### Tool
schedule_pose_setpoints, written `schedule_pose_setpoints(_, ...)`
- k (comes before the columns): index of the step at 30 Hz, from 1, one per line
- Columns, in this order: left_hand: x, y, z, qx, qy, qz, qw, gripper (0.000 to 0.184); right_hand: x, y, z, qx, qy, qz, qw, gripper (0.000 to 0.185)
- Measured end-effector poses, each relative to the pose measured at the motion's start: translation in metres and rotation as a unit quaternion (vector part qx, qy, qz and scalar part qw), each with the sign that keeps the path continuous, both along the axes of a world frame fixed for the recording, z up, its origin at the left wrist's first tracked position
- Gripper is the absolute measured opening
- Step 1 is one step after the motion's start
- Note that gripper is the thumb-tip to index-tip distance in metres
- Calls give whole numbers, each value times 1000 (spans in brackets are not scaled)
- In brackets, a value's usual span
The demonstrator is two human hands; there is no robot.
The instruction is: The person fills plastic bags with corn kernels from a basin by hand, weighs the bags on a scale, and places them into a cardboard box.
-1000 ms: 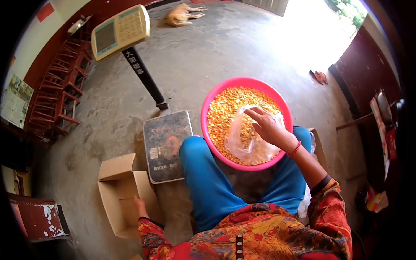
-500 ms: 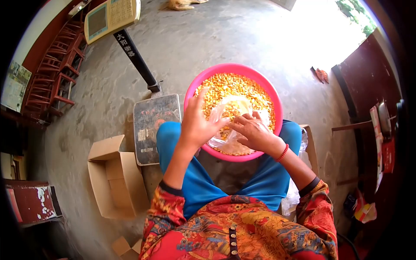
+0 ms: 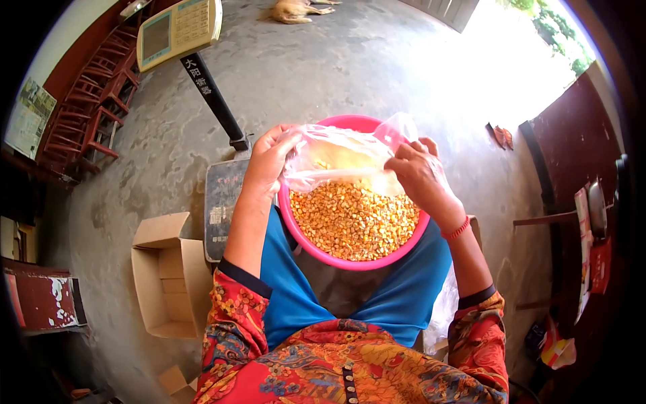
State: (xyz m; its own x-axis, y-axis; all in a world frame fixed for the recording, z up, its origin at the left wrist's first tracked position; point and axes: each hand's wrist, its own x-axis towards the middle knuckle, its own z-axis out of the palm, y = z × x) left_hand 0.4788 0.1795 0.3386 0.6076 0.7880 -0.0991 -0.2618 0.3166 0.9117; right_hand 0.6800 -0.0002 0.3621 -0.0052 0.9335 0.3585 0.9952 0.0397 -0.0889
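Observation:
A clear plastic bag [image 3: 336, 151] is stretched between my two hands above a pink basin [image 3: 316, 260]. My left hand [image 3: 272, 158] pinches the bag's left edge, and my right hand [image 3: 424, 172] grips its right side with curled fingers. Yellow corn kernels [image 3: 356, 222] fill the basin and lie in plain sight in its near half. Through the bag the far kernels show only hazily. The basin sits between my knees, in blue trousers [image 3: 397, 303].
Left of the basin stands a platform scale [image 3: 219, 209] with its display [image 3: 178, 34] on a post. An open cardboard box [image 3: 171, 283] is beside it. Red chairs [image 3: 87, 111] line the left wall. A dog [image 3: 296, 10] lies at the back. Plastic bags [image 3: 442, 313] are by my right leg.
The bag has come up off the kernels and is now spread wide over the basin's far half. My hands have moved apart, and the left one has closed on the bag's edge.

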Motion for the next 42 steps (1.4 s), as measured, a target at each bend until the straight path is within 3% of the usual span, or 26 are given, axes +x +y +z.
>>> schedule_pose_setpoints(3, -13, -5, -28, -30, 20, -27, 999, 12, -9, -21, -10, -59, -9, 36, 998, 15)
schedule_pose_setpoints(6, -22, -17, -46, -62, 19, -51, 997, 16, -23, -37, -12, -230, 49, 58, 970, 11)
schedule_pose_setpoints(10, -24, -29, -35, -118, -6, -47, 992, 19, -31, -35, 3, -196, 125, 50, 971, 24)
schedule_pose_setpoints(12, -26, -24, -31, -109, -19, -77, 991, 19, -27, -21, 2, -143, 131, -49, 980, 37)
schedule_pose_setpoints(13, -26, -27, -16, -112, -24, -75, 991, 17, -16, -14, -13, -97, 130, -26, 986, 42)
schedule_pose_setpoints(14, -26, -23, -26, -112, -25, -75, 991, 17, -8, -7, -25, -34, 103, -10, 994, 32)
schedule_pose_setpoints(16, -23, -13, -51, -136, -110, -91, 980, 17, 6, 1, -34, -31, 273, -57, 960, 20)
schedule_pose_setpoints(18, -21, -18, -58, -153, -147, -71, 975, 24, 11, 5, -41, 208, 385, -131, 890, 17)
schedule_pose_setpoints(19, -19, -21, -60, -126, -163, -30, 978, 26, 12, 2, -41, 281, 350, -176, 876, 17)
schedule_pose_setpoints(20, -18, -22, -62, -99, -178, 12, 979, 28, 8, -8, -40, 282, 334, -206, 875, 16)
schedule_pose_setpoints(22, -22, -19, -64, -99, -198, -10, 975, 24, -10, -22, -53, 226, 297, -165, 913, 13)
schedule_pose_setpoints(24, -22, -17, -66, -96, -221, -31, 970, 21, -47, -30, -57, 89, 292, -13, 952, 15)
schedule_pose_setpoints(26, -17, -18, -69, -19, -206, -17, 978, 18, -69, -29, -71, -6, 204, 76, 976, 14)
schedule_pose_setpoints(28, -18, -21, -67, -33, -176, -15, 984, 15, -73, -19, -96, -3, 187, 38, 982, 14)
schedule_pose_setpoints(31, -19, -20, -73, 40, -75, -58, 995, 19, -59, -7, -116, 14, 127, -2, 992, 16)
schedule_pose_setpoints(34, -22, -22, -73, 129, -49, -46, 989, 22, -49, 2, -116, 18, 80, -8, 997, 21)
schedule_pose_setpoints(39, -23, -27, -65, 152, -59, -30, 986, 46, -40, 12, -117, 10, 173, -14, 985, 19)
schedule_pose_setpoints(42, -25, -29, -65, 152, -49, -87, 983, 56, -31, 12, -122, -36, 202, -59, 977, 17)
